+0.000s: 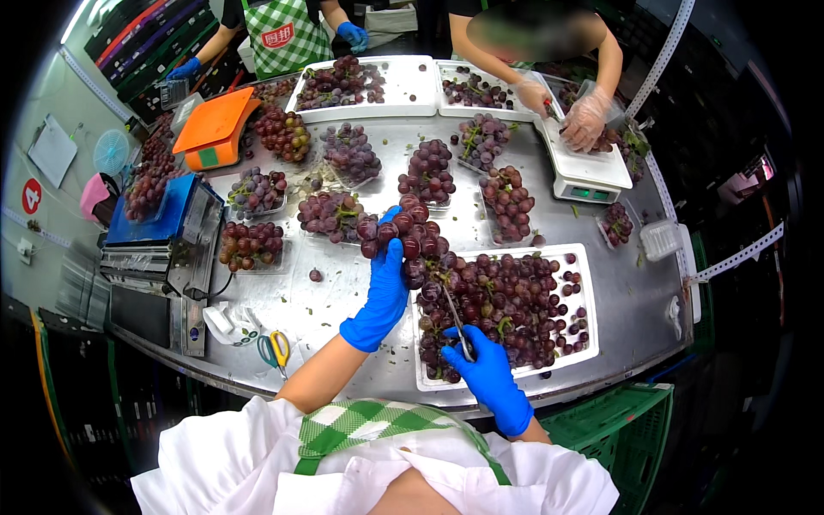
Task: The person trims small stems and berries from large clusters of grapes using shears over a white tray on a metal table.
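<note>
A bunch of dark red grapes (pixel 415 235) is held up by my blue-gloved left hand (pixel 384 293), its fingers around the left side of the bunch. My right hand (pixel 487 373), gloved in blue too, grips small scissors (pixel 458 315) whose blades point up at the lower part of the bunch. Whether the blades touch a stem cannot be made out. Under and beside both hands lies a white foam tray (pixel 589 309) of grape bunches (pixel 508 296), with loose grapes along its right side.
Clear punnets of grapes (pixel 351 154) stand across the steel table (pixel 309 347). Yellow-and-green scissors (pixel 277 351) lie left, near a blue wrapping machine (pixel 145 212). An orange scale (pixel 215 125) and white scale (pixel 592 170) stand farther back. Two people work opposite, one with gloved hands (pixel 586 119) over the white scale.
</note>
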`<act>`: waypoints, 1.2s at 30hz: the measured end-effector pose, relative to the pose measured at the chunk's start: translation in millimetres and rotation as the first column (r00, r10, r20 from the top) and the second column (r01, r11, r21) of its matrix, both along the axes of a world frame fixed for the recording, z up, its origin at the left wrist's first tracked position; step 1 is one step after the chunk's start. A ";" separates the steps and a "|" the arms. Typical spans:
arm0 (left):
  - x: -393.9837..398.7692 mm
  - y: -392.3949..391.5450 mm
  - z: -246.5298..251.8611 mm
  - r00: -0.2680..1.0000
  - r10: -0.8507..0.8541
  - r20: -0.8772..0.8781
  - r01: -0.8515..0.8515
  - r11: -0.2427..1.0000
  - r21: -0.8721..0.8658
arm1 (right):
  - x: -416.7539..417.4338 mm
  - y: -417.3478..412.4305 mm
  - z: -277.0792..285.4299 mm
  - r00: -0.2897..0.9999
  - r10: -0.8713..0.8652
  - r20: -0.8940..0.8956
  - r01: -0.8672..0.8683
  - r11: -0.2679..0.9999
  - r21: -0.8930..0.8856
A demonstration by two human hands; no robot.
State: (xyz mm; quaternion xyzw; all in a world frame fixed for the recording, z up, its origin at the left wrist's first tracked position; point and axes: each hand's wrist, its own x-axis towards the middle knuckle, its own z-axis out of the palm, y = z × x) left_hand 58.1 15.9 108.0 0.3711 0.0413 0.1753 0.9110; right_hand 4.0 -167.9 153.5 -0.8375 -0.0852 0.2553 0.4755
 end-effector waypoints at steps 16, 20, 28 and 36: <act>-11.3 3.2 -6.8 0.996 0.068 0.066 -0.085 0.946 0.313 | 13.4 6.3 -20.3 0.807 0.166 -0.567 0.144 0.875 0.461; -12.9 7.5 -11.0 0.999 0.038 0.007 -0.038 0.941 0.336 | 15.1 7.6 -26.4 0.768 0.217 -0.603 0.154 0.851 0.502; -13.7 28.0 -20.2 0.996 -0.093 0.017 0.078 0.908 0.412 | 22.5 4.1 -22.5 0.593 0.313 -0.742 0.241 0.810 0.535; -10.7 30.6 -28.5 0.994 -0.110 -0.008 0.101 0.877 0.469 | 15.0 14.0 -37.1 0.643 0.201 -0.739 0.221 0.875 0.430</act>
